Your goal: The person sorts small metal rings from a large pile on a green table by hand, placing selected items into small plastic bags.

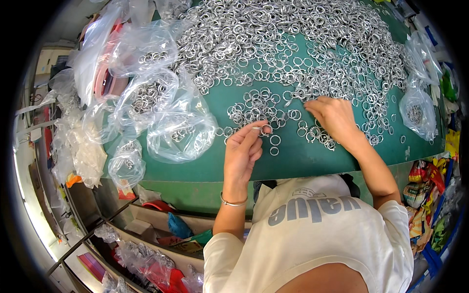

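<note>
A silver metal ring is pinched between the thumb and forefinger of my left hand, just above the table near its front edge. Beyond those fingertips lies a small cluster of silver rings. My right hand reaches in over the table with its fingers drawn together at the edge of the ring pile. Whatever sits between its fingertips is too small to make out. Below the right palm more loose rings lie on the green surface, and two rings lie beside my left fingers.
A huge heap of silver rings covers the far part of the green table. Clear plastic bags with rings inside stand at the left; another bag is at the right. Below the table edge is a shelf with bags.
</note>
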{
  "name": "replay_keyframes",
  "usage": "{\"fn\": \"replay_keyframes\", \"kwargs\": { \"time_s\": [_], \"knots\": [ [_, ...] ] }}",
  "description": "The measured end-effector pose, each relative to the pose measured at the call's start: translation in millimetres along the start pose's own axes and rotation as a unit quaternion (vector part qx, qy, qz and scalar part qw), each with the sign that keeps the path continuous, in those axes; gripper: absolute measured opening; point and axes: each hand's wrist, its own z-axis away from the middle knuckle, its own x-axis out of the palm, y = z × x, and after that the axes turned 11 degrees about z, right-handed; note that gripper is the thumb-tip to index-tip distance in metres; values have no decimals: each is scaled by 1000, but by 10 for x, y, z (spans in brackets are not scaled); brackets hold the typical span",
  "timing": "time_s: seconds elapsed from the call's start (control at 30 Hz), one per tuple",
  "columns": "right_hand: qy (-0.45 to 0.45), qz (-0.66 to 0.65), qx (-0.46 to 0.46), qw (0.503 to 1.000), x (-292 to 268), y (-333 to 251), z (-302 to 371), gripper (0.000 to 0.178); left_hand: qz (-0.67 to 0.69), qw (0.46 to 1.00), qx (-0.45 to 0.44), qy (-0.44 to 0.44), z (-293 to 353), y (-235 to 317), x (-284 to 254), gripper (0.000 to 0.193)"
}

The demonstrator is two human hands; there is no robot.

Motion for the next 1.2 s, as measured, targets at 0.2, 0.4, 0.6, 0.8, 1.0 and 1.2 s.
{"fn": "replay_keyframes", "kwargs": {
  "time_s": [0.2,0.4,0.6,0.8,1.0,1.2],
  "knots": [
    [-90,-322,96,938,-311,-416,-29,16,76,995,-57,-11,-23,-106,67,26],
    [-141,-442,122,877,-159,-477,0,19,34,999,-24,18,46,-184,162,23],
    [-91,-507,187,837,-175,-475,20,21,-11,999,14,33,52,-233,170,22],
    [-187,-502,96,839,-78,-489,103,24,-51,993,89,50,73,-451,274,21],
    [-112,-260,131,950,-169,-274,167,22,-314,920,232,46,175,-533,54,24],
    [-13,-109,124,986,-177,-365,99,20,-593,695,342,221,224,-329,-139,25]
  ]
}}
